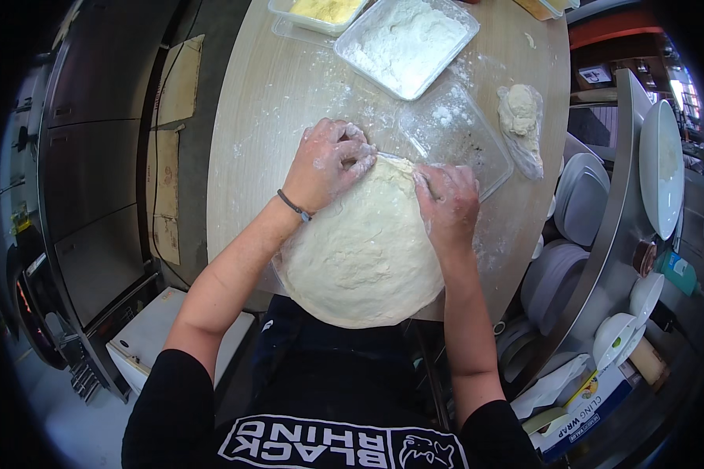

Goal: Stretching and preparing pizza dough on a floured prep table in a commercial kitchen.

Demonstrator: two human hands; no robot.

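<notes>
A large rounded sheet of pale dough spreads in front of me, and its near side hangs past the table's front edge. My left hand, dusted with flour, pinches the dough's far edge between thumb and fingers. A short way to its right, my right hand grips the same far edge with curled fingers. Between the two hands the edge is drawn up into a thin, uneven lip. What lies under the dough is mostly hidden; a thin clear rim shows at its left side.
Beyond my hands is a clear plastic tub of white flour, beside a tub of yellow powder. A floury clear plastic lid lies right of it on the wooden table. Farther right rests bagged dough. Stacked plates fill a steel shelf.
</notes>
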